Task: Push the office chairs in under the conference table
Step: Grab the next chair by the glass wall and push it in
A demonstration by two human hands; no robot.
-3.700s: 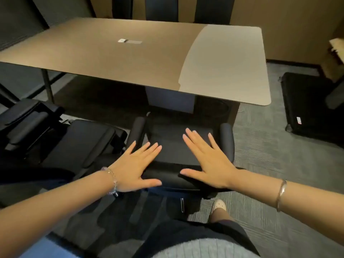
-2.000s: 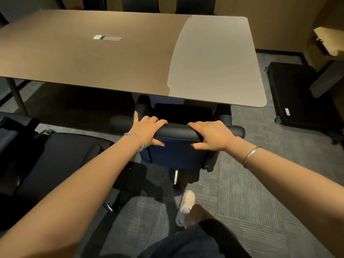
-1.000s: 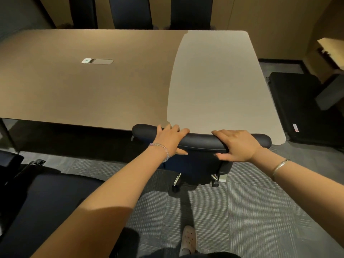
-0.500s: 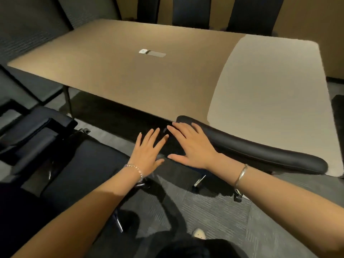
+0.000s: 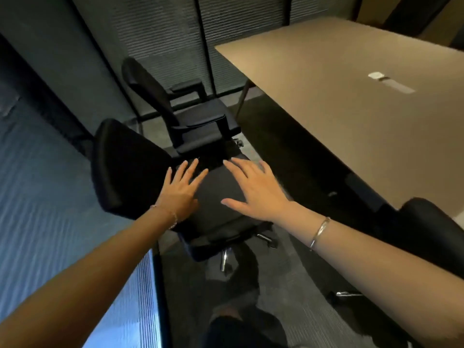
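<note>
Now at the nearest chair (image 5: 140,169), beside the conference table (image 5: 351,101).
Left hand (image 5: 179,192) and right hand (image 5: 258,190) hover over its seat, fingers spread, gripping nothing.

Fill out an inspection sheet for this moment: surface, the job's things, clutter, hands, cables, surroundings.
Surface: conference table, bare brown top with a small inset panel.
Job's things: near chair stands clear of the table, backrest toward the wall; far chair behind it, also not under the table; tucked chair has its backrest at the table edge.
Clutter: nothing seen.
Hands: left hand and right hand open, fingers spread, over the near chair's seat; contact cannot be told.
Cables: nothing seen.
Surroundings: grey carpet, dark panelled wall, ribbed glass partition on the left.
</note>
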